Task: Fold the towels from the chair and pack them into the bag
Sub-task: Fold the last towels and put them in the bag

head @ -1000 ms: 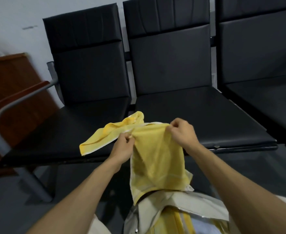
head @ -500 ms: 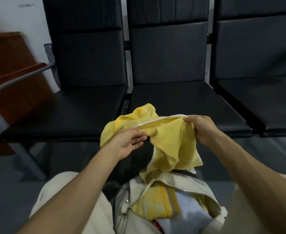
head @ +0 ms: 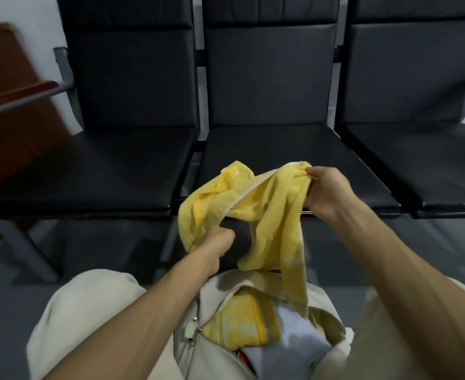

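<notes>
- Head view: the crumpled yellow terry towel (head: 267, 215) hangs in mid-air in front of the black padded chair (head: 267, 149), above the open beige zip bag (head: 209, 300) on the lap.
- The left hand (head: 220, 239) is fisted round its lower edge; the right hand (head: 324, 192) pinches an upper corner.
- Bunched like this, it likely folds crooked.
- Its trailing end dangles at the zip and could snag there, or wad over the folded yellow cloth (head: 242, 322) already packed.
</notes>
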